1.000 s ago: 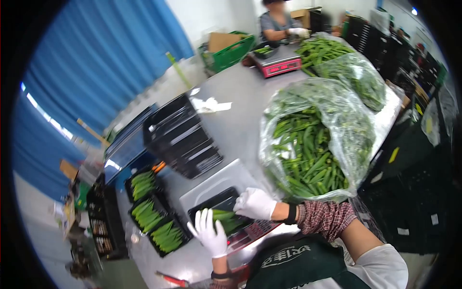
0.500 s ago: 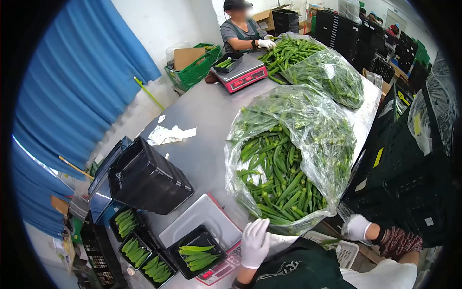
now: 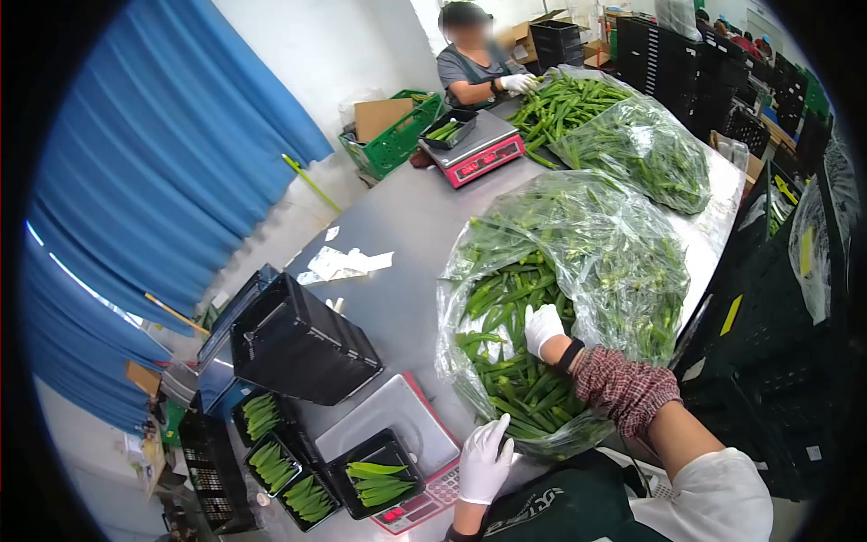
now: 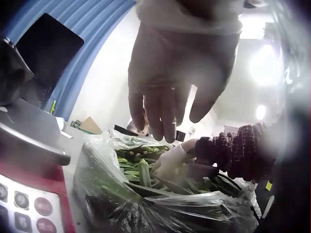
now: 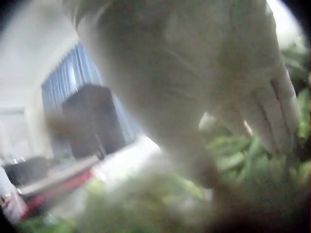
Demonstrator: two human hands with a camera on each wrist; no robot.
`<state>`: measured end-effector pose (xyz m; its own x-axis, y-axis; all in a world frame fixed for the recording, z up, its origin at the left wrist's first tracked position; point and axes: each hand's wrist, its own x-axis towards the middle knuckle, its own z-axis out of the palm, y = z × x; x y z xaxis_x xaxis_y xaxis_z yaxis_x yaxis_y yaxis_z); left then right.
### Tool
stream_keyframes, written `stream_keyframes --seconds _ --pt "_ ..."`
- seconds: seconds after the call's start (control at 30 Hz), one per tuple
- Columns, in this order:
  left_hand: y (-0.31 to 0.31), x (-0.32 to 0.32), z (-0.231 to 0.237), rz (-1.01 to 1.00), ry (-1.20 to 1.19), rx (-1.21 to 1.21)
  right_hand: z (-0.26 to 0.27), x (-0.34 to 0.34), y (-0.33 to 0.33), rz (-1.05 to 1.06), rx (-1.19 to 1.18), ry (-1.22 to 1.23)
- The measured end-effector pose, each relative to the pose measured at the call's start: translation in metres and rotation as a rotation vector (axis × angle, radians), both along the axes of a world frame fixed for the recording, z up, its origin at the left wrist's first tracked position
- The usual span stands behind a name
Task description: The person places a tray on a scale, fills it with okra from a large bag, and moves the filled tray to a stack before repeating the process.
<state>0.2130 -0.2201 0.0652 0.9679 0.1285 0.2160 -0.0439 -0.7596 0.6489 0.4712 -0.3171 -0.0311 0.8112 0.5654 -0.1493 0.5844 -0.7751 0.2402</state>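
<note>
My gloved right hand (image 3: 545, 331) reaches into the okra (image 3: 533, 390) heaped in the open clear plastic bag (image 3: 623, 257). In the right wrist view its fingers (image 5: 265, 114) point down among the blurred pods, thumb apart; their tips are partly hidden. At the bag's near edge is my gloved left hand (image 3: 485, 465), whose fingers are extended in the left wrist view and hold nothing. To its left, a black tray (image 3: 397, 444) with several okra pods stands on the red-and-silver scale (image 3: 348, 425).
Three filled okra trays (image 3: 271, 462) sit left of the scale, near a tall stack of black trays (image 3: 307, 348). Scraps of white paper (image 3: 343, 264) lie mid-table. Across the table a person (image 3: 474, 68) works beside another scale (image 3: 479, 158) and okra bag (image 3: 646, 149).
My right hand has left the tray, swung out past the table's right side, and come back into the bagged okra. My left hand has moved from the tray to the bag's near edge.
</note>
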Motion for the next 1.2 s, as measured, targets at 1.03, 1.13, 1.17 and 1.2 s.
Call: stream_keyframes --seconds 1.03,1.13,1.17,1.2 --pt "0.046 -0.081 0.009 0.062 0.185 -0.925 0.101 -0.075 0.015 0.073 1.220 1.593" --pt "0.052 -0.072 0.008 0.037 0.119 -1.137 0.136 -0.127 0.022 0.179 1.270 1.531" --pt "0.052 -0.069 0.006 0.000 0.108 -1.212 0.139 -0.139 0.023 0.160 1.301 1.523" --pt "0.050 -0.066 0.007 0.000 0.109 -1.214 0.140 -0.150 0.023 0.141 1.333 1.512"
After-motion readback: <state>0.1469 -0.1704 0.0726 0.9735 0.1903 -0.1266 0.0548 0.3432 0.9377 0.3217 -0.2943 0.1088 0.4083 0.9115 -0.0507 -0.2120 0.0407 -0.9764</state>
